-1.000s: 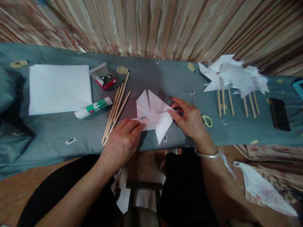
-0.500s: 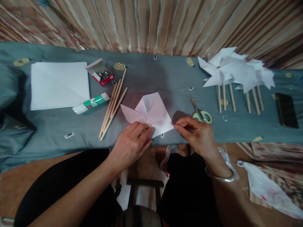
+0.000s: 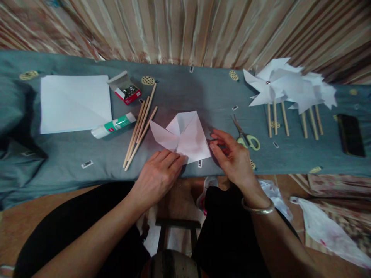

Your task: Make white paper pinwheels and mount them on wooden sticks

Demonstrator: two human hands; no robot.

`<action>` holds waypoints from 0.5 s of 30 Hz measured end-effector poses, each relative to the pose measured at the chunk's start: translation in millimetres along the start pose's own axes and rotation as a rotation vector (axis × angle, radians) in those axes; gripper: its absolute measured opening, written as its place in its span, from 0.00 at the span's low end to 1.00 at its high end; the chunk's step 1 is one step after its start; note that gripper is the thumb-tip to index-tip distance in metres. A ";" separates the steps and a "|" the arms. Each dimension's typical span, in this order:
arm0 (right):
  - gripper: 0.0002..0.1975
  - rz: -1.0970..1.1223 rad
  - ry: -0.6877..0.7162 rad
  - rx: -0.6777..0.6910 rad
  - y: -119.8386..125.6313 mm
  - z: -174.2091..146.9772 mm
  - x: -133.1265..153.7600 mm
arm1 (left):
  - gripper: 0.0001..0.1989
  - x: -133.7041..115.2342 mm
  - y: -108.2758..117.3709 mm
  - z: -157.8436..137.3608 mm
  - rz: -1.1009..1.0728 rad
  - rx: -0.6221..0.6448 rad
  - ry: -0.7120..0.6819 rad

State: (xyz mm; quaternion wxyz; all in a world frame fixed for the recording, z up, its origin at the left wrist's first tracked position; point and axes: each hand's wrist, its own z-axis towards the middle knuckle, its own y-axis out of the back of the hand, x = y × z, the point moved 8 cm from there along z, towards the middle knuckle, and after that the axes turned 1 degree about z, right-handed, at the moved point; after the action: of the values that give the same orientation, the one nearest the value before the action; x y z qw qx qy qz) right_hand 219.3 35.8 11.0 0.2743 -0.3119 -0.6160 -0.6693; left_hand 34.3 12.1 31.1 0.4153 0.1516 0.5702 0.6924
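A partly folded white paper pinwheel [image 3: 193,137] lies in front of me at the table's near side, with one pointed flap raised at its left. My left hand [image 3: 162,170] has its fingers closed on the near-left edge of the paper; the fingertips cover that edge. At the paper's right corner is my right hand [image 3: 232,156], its thumb and fingers apart with nothing between them, close to the corner. Just right of that hand lie scissors [image 3: 243,135] with pale green handles, blades pointing away.
Wooden sticks [image 3: 142,131] lie left of the pinwheel, beside a glue stick [image 3: 113,125]. Behind are a paper stack [image 3: 74,102] and an open red box [image 3: 127,93] of metal pins. Several finished pinwheels [image 3: 290,83] on sticks and a phone [image 3: 352,135] are at the right.
My right thumb and fingers have let go of the paper's right corner and spread. The left hand stays on the near edge. The view has shifted slightly.
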 end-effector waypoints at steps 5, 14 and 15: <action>0.18 0.199 -0.123 0.106 -11.1 -3.0 -13.7 | 0.12 14.9 4.6 -5.9 0.043 0.030 0.018; 0.15 0.002 0.264 0.082 -13.3 -6.7 30.5 | 0.10 15.5 6.9 -1.3 0.018 -0.048 0.030; 0.17 -0.018 0.302 0.105 -16.5 -7.6 33.5 | 0.10 14.7 4.6 0.5 0.012 -0.045 0.033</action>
State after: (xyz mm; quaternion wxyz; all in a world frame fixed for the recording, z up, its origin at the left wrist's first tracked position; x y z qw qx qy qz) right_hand 184.3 30.3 25.2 0.3737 -0.1877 -0.6046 -0.6779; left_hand 23.8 23.4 31.7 0.4051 0.1340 0.5603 0.7099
